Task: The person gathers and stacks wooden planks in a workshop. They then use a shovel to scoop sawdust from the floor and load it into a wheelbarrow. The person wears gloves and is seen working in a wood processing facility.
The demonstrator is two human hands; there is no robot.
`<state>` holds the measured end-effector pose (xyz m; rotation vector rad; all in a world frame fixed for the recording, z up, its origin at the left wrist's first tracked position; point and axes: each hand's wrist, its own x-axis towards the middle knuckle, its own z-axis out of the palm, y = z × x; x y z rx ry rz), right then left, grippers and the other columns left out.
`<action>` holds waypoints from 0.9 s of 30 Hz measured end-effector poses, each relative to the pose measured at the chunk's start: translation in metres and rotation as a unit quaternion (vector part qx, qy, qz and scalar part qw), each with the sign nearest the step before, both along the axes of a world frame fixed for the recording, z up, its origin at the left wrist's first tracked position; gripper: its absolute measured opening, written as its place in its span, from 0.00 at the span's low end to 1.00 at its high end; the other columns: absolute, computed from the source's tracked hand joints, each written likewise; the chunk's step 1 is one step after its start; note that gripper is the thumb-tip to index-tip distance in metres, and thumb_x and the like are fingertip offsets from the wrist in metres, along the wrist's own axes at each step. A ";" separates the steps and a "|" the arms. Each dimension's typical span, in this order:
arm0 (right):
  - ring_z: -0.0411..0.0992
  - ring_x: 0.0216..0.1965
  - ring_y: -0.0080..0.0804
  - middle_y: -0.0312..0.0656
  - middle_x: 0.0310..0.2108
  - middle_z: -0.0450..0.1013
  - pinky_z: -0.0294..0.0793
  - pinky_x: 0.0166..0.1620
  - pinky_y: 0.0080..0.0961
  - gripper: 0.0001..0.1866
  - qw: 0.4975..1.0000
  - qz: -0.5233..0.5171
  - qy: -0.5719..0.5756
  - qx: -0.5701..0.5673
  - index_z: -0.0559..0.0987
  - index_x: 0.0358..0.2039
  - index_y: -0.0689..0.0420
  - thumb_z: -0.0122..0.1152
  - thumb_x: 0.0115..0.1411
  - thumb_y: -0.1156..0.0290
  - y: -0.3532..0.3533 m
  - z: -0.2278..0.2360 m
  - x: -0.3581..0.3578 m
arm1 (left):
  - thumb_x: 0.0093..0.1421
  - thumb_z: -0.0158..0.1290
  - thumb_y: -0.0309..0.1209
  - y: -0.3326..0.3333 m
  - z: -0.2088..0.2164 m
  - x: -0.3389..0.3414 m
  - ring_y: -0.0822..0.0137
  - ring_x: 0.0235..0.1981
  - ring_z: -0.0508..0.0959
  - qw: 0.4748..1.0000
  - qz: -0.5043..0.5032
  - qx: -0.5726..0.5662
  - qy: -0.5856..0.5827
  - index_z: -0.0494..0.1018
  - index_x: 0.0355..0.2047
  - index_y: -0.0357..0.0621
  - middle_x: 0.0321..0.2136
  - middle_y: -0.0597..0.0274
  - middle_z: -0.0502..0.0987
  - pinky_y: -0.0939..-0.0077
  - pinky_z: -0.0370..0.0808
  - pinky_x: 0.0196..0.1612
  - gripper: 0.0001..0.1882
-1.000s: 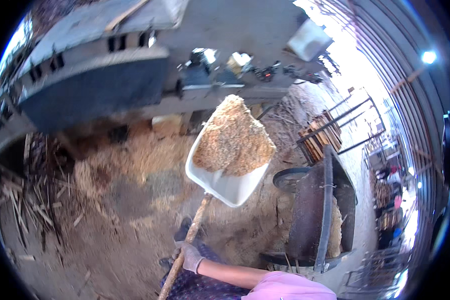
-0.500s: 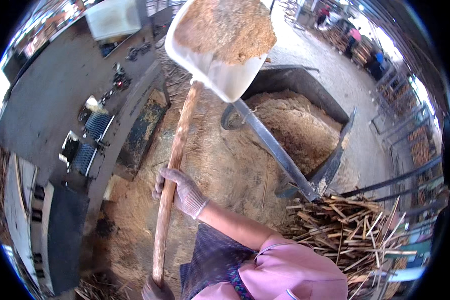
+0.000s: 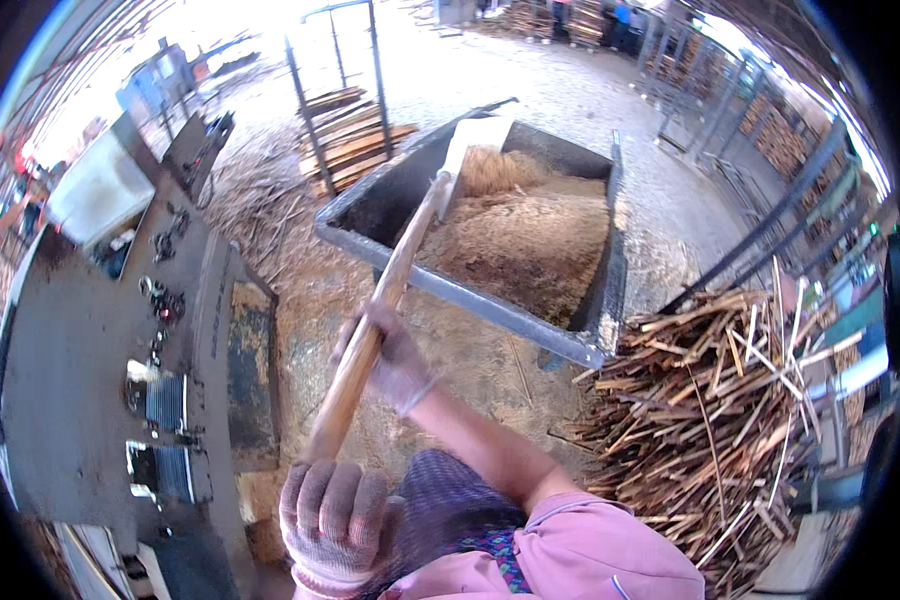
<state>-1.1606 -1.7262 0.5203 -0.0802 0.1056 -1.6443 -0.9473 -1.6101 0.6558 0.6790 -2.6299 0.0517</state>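
Observation:
A shovel (image 3: 398, 268) with a wooden handle and a white scoop reaches over a dark metal cart (image 3: 470, 307). Its scoop is tipped on its side, and sawdust slides off onto the sawdust heap (image 3: 530, 240) inside the cart. My left hand (image 3: 335, 518), in a knitted glove, is closed over the handle's near end. Farther up the shaft, my right hand (image 3: 390, 355), gloved too and slightly blurred, wraps round the wood. The cart stands just ahead of me, to the right of the handle.
A large pile of thin wood strips (image 3: 700, 430) lies to the right. At left is a grey machine table (image 3: 60, 350) with metal fittings. Stacked boards (image 3: 355, 140) stand beyond, between upright posts. Metal racks (image 3: 710, 100) line the far right.
The loaded scoop has swung right and down over the cart and tipped, letting sawdust fall. My left hand has risen with the handle's end. The view has shifted, showing more of the cart.

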 end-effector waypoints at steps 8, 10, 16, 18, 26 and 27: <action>0.75 0.26 0.31 0.38 0.28 0.75 0.80 0.35 0.39 0.22 0.935 -0.185 0.227 0.198 0.77 0.39 0.55 0.63 0.64 0.47 -0.055 -0.040 -0.053 | 0.59 0.62 0.49 -0.075 -0.059 0.006 0.42 0.56 0.73 0.985 -0.062 -0.020 0.158 0.67 0.59 0.43 0.56 0.46 0.72 0.43 0.68 0.60 0.35; 0.74 0.29 0.30 0.40 0.30 0.74 0.77 0.34 0.35 0.29 0.886 -0.112 0.347 0.287 0.77 0.42 0.57 0.54 0.67 0.39 -0.050 -0.054 -0.030 | 0.58 0.63 0.51 -0.092 -0.073 0.003 0.42 0.57 0.72 0.989 -0.057 -0.012 0.134 0.67 0.59 0.42 0.56 0.46 0.72 0.44 0.67 0.61 0.36; 0.77 0.36 0.34 0.45 0.35 0.77 0.78 0.37 0.31 0.27 0.447 -0.229 0.804 0.319 0.77 0.48 0.60 0.60 0.65 0.47 0.071 -0.048 -0.057 | 0.57 0.60 0.33 -0.180 -0.099 0.018 0.51 0.41 0.77 1.000 -0.005 0.002 0.029 0.74 0.52 0.48 0.41 0.56 0.77 0.52 0.74 0.46 0.21; 0.76 0.46 0.38 0.50 0.43 0.76 0.79 0.44 0.31 0.23 0.353 -0.295 0.813 0.359 0.77 0.49 0.61 0.67 0.59 0.59 0.127 -0.027 -0.106 | 0.58 0.57 0.27 -0.238 -0.088 0.033 0.46 0.46 0.77 0.996 0.054 -0.024 0.063 0.76 0.51 0.45 0.45 0.52 0.78 0.50 0.74 0.50 0.19; 0.76 0.49 0.55 0.63 0.45 0.75 0.74 0.54 0.44 0.38 0.230 -0.239 0.610 0.720 0.70 0.58 0.64 0.67 0.55 0.50 0.206 -0.048 -0.256 | 0.45 0.70 0.40 -0.356 -0.034 -0.037 0.45 0.53 0.74 0.969 0.097 -0.008 -0.227 0.67 0.59 0.46 0.55 0.49 0.70 0.51 0.71 0.55 0.41; 0.78 0.46 0.54 0.62 0.40 0.78 0.76 0.52 0.43 0.37 0.258 -0.264 0.593 0.716 0.71 0.56 0.65 0.66 0.56 0.49 0.205 -0.054 -0.264 | 0.46 0.71 0.43 -0.361 -0.036 -0.062 0.46 0.53 0.74 0.959 0.081 -0.022 -0.272 0.64 0.62 0.45 0.57 0.49 0.69 0.50 0.71 0.56 0.45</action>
